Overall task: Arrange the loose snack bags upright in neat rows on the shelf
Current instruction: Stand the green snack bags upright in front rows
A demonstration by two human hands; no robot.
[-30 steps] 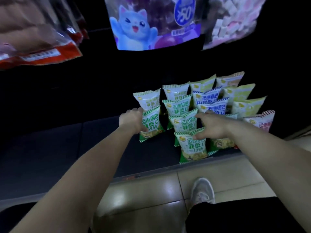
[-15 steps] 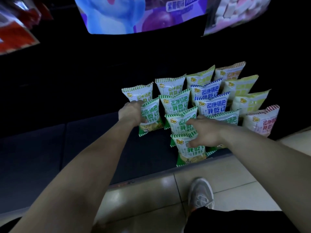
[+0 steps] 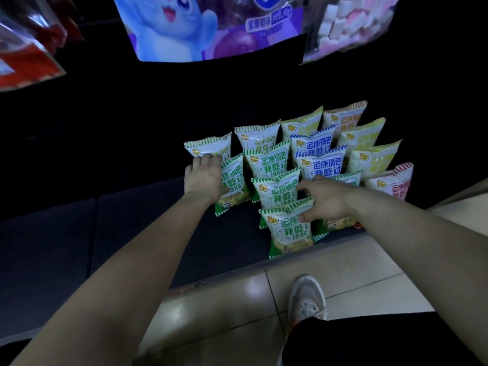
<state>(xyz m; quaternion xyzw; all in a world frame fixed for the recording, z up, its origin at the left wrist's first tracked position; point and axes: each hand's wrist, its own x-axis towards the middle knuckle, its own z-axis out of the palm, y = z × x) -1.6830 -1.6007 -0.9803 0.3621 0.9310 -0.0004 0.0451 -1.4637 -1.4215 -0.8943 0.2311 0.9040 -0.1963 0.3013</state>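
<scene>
Green-striped snack bags [image 3: 280, 192] stand upright in rows toward the right end of the dark shelf [image 3: 148, 233], low in front of me. Behind and beside them stand blue-lettered bags [image 3: 320, 165], pale yellow-green bags [image 3: 369, 159] and a red-striped bag [image 3: 393, 184] at the far right.

My left hand [image 3: 204, 178] reaches into the leftmost column. Its palm lies against the side of the front green bag of that column [image 3: 233, 182], and its fingertips [image 3: 208, 158] touch the lower edge of the bag standing behind it [image 3: 211, 147]. The fingers are loosely curled against the packets rather than wrapped around either one, so I would call this hand pressing, not gripping.

My right hand [image 3: 324, 200] comes in from the right, fingers spread. The thumb and forefinger rest on the top corner of the nearest green bag [image 3: 289, 229], which stands at the shelf's front edge; whether they pinch it or only touch it I cannot tell.

Above, larger packets hang: a purple one with a blue cartoon cat [image 3: 206, 25], a clear one with pink and white cubes [image 3: 346, 25], and a red one [image 3: 23, 54] at left. Below the shelf lies a tiled floor [image 3: 216, 313] with my grey shoe [image 3: 306, 297].
</scene>
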